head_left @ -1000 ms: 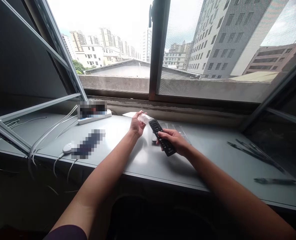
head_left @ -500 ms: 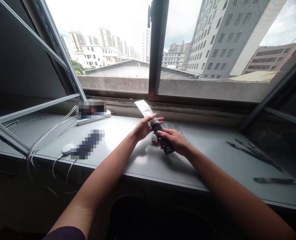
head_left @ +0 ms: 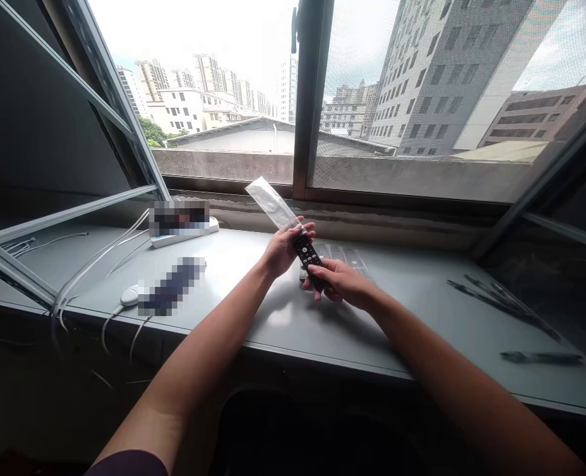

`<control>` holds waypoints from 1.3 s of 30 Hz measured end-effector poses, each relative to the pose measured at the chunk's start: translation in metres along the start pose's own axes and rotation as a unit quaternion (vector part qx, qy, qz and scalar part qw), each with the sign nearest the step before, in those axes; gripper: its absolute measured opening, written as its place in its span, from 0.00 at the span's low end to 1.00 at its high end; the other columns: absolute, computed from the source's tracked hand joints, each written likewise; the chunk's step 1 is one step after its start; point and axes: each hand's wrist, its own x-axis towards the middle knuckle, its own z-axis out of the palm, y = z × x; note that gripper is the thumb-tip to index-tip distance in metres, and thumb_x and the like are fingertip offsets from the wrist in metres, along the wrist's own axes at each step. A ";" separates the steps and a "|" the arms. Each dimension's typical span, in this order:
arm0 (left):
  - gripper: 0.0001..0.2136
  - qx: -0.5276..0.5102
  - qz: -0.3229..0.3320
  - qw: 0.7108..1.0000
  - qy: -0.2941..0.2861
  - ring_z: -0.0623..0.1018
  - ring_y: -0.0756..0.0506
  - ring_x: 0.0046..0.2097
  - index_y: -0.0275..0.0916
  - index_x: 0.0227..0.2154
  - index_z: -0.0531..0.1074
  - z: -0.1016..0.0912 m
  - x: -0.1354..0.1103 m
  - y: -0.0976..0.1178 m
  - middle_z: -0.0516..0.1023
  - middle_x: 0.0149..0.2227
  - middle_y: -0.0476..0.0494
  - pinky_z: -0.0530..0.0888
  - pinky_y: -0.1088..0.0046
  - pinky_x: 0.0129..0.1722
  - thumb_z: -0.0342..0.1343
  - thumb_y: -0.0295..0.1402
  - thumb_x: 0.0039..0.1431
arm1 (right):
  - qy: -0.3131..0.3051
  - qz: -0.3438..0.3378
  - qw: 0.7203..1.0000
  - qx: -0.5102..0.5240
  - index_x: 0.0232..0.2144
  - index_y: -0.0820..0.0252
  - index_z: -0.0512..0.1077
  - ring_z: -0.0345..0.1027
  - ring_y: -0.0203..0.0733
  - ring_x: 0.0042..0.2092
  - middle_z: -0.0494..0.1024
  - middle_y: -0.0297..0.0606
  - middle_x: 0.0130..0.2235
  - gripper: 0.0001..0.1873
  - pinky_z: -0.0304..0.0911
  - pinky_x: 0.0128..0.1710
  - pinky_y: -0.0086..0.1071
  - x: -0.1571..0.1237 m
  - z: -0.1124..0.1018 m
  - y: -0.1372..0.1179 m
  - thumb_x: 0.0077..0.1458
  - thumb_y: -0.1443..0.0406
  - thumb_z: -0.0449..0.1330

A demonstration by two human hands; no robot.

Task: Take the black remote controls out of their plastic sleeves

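A black remote control (head_left: 304,250) with pale buttons is held tilted above the table, its far end pointing up and left. My right hand (head_left: 346,281) is closed on its near end, thumb on the button face. My left hand (head_left: 280,252) is closed at the far end, pinching the mouth of a clear plastic sleeve (head_left: 271,203) that stretches away toward the window. How far the remote reaches into the sleeve is hidden by my left fingers. Behind my right hand, several flat items in clear wrapping (head_left: 341,253) lie side by side, partly covered.
A white power strip (head_left: 186,237) and a blurred dark object (head_left: 171,287) lie on the left, with a white round charger (head_left: 131,295) and cables. Dark pens or cables (head_left: 503,304) and a dark pen (head_left: 540,357) lie right. Metal frames flank the grey table (head_left: 283,324).
The remote has moved up and left, and my right hand now covers its near end. The plastic sleeve, bunched before, now extends longer and straighter beyond my left hand.
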 end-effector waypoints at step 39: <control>0.17 -0.016 0.003 1.000 -0.002 0.84 0.47 0.38 0.40 0.53 0.75 0.006 -0.002 -0.003 0.82 0.38 0.47 0.80 0.70 0.44 0.71 0.33 0.64 | 0.006 0.001 0.999 0.036 0.42 0.59 0.74 0.78 0.38 0.31 0.86 0.43 0.42 0.24 0.58 0.20 0.26 0.001 0.010 0.001 0.59 0.47 0.75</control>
